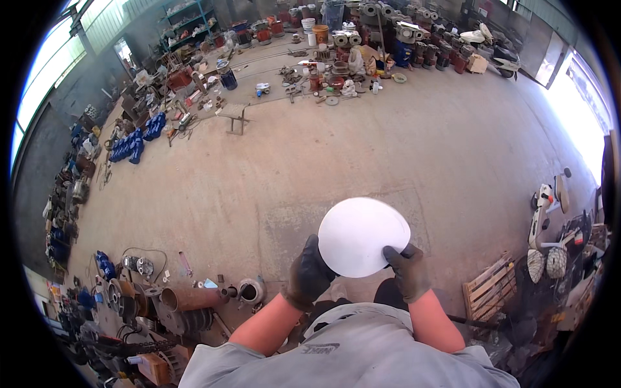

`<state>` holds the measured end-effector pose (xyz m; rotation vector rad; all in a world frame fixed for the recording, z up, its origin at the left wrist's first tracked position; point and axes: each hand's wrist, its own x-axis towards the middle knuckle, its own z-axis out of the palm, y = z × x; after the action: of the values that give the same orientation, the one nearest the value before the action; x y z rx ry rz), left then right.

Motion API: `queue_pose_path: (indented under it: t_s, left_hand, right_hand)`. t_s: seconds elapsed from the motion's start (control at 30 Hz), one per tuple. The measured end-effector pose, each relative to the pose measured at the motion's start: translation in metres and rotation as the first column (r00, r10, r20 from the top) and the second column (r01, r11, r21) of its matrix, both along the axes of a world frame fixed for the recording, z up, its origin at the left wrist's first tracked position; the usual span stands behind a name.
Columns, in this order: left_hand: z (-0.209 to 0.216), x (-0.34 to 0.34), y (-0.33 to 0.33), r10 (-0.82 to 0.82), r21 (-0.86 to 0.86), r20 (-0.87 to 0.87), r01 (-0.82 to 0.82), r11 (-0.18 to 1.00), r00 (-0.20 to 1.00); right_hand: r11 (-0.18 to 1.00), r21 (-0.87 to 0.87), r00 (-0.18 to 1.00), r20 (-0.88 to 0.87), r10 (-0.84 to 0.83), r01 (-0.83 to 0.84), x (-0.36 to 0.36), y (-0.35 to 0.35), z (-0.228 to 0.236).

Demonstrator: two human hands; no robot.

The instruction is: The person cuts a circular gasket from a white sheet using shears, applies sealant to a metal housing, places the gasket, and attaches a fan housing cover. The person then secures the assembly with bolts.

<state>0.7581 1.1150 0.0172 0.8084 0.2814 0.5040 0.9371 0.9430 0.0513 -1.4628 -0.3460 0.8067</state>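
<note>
A thin white disc (362, 236), round with a slightly uneven edge, is held up in front of my body above the floor. My left hand (309, 275), in a dark glove, grips its lower left edge. On the lower right edge, my right hand (407, 268) pinches the disc with the thumb lying on its upper face. The other fingers of both hands are partly hidden behind the disc. I cannot tell what the disc is made of.
A wooden pallet (490, 286) lies at my right, near a white electric scooter (538, 223). Pipes and machine parts (194, 299) crowd the lower left. Blue castings (129, 145) and a small metal stool (234, 119) stand farther off. Motors and buckets (320, 33) line the far side.
</note>
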Motion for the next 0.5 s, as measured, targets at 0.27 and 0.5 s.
queue_pose_path:
  t_s: [0.27, 0.5]
  left_hand:
    - [-0.011, 0.093, 0.221, 0.241, 0.347, -0.3, -0.13, 0.929, 0.923]
    - [-0.022, 0.187, 0.477, 0.288, -0.119, -0.427, -0.369, 0.922, 0.857]
  right_hand:
    - [0.978, -0.098, 0.97, -0.182, 0.163, -0.183, 0.13, 0.251, -0.058]
    - [0.86, -0.238, 0.892, -0.12, 0.436, -0.452, 0.259, 0.553, -0.083]
